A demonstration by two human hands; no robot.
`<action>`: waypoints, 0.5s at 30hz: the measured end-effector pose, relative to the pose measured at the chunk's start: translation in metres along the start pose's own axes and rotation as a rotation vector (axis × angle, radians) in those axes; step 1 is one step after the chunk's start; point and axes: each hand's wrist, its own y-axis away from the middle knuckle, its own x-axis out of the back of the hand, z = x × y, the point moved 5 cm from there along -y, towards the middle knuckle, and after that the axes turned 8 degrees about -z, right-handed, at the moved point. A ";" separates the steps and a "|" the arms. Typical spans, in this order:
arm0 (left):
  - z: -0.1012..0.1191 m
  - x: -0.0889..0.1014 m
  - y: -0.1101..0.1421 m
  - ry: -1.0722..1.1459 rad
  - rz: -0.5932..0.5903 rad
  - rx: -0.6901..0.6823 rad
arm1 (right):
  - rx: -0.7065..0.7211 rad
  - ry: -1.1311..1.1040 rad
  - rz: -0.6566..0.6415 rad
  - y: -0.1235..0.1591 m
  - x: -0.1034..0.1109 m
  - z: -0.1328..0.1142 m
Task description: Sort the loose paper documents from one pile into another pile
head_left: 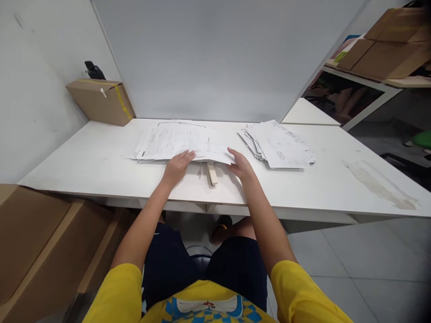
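Printed sheets of paper [168,139] lie in a spread stack in front of me on the white table. My left hand [178,167] rests on the near edge of this stack, its fingers stretched flat over the paper and the thumb hidden. At the right end, my right hand [239,165] grips a sheet of paper [217,153] between thumb and fingers, and its near edge bows up slightly. A slim cream stapler [212,175] lies between my hands, its far end hidden beneath the paper.
To the right is a second, untidy paper stack [278,146]. A taped cardboard box [101,101] stands at the table's back left. A grey panel [218,58] rises behind the white table [319,188]. Large cardboard boxes [40,242] are below left, and more boxes [387,54] sit far right.
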 end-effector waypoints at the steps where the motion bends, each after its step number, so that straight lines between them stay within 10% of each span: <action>1: 0.003 -0.001 -0.001 -0.016 -0.022 -0.030 | -0.045 0.043 0.009 0.003 0.003 0.000; 7: 0.026 -0.002 0.000 -0.063 -0.146 -0.242 | -0.185 0.186 0.052 0.052 0.033 -0.007; 15: 0.023 0.008 -0.001 -0.049 -0.166 -0.191 | -0.257 0.258 0.223 0.156 0.136 -0.016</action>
